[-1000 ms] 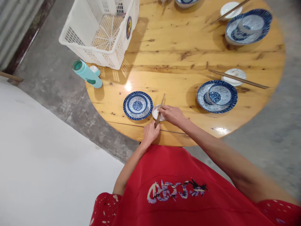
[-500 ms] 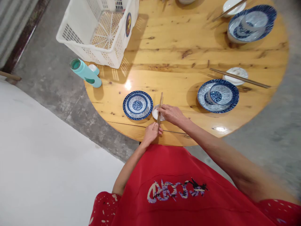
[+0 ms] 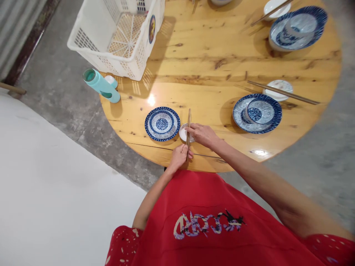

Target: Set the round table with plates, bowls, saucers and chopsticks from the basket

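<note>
A pair of wooden chopsticks (image 3: 189, 120) lies across a small white dish (image 3: 183, 133), pointing away from me. My left hand (image 3: 179, 156) is closed around their near part, by the table's front edge. With fingers pinched, my right hand (image 3: 203, 133) grips the chopsticks farther up, over the dish's right side, which it partly hides. Just left of the dish sits a blue-and-white plate (image 3: 146, 130) with a smaller blue-patterned piece (image 3: 162, 124) resting in its middle.
On the round wooden table (image 3: 199, 88), a white plastic crate (image 3: 119, 61) stands at back left, near a turquoise bottle (image 3: 105, 88). To the right are a blue-rimmed plate (image 3: 273, 125) with a cup, and chopsticks (image 3: 294, 95) across a white dish (image 3: 285, 87). Another setting (image 3: 316, 22) lies beyond.
The chopsticks have turned slightly, now more nearly straight away from me, and their near end reaches closer to the table edge. Both hands stay almost in place.
</note>
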### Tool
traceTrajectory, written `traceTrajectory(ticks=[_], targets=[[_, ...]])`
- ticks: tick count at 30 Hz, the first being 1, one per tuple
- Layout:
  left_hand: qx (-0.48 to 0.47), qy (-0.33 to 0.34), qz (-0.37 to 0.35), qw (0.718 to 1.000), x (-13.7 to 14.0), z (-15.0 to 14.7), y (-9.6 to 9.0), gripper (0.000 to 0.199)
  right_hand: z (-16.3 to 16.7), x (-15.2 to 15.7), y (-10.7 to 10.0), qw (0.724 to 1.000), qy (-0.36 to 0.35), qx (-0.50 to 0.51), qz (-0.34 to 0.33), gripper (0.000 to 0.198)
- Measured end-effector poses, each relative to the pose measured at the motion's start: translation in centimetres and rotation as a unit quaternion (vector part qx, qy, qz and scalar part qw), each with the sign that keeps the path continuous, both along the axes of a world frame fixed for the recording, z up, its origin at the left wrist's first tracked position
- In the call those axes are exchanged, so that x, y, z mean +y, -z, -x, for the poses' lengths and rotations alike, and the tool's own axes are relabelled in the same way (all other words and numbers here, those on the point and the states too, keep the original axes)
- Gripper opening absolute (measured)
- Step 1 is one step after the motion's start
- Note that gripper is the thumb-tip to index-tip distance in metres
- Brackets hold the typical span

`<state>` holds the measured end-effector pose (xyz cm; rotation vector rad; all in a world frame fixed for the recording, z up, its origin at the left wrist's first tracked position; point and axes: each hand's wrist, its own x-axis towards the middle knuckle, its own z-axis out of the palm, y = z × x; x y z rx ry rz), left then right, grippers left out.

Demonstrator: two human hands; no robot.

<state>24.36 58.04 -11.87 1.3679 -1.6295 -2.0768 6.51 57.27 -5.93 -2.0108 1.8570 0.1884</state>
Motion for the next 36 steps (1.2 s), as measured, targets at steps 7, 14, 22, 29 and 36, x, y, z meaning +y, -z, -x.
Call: traceTrajectory(ticks=[7,14,22,29,36], targets=[[0.018,-0.003,0.006,1.000,0.04,0.07,0.16,0.031,-0.12,0.04,0.01,1.000,0.000,0.007,-0.006,0.037],[0.027,-0.008,0.005,1.000,0.05,0.19,0.29,0.030,-0.18,0.01,-0.02,1.000,0.002,0.008,-0.004,0.036],[0.026,-0.006,0.006,1.000,-0.03,0.10,0.34,0.030,-0.29,0.11,0.01,1.000,0.005,0.002,-0.006,0.036],[0.025,-0.008,0.005,1.000,-0.05,0.09,0.20,0.032,-0.36,0.04,-0.19,1.000,0.008,0.005,-0.016,0.037],[0.006,-0.013,0.010,1.000,-0.16,-0.11,-0.30,0.034,-0.34,0.20,0.33,1.000,0.010,-0.001,-0.013,0.037]])
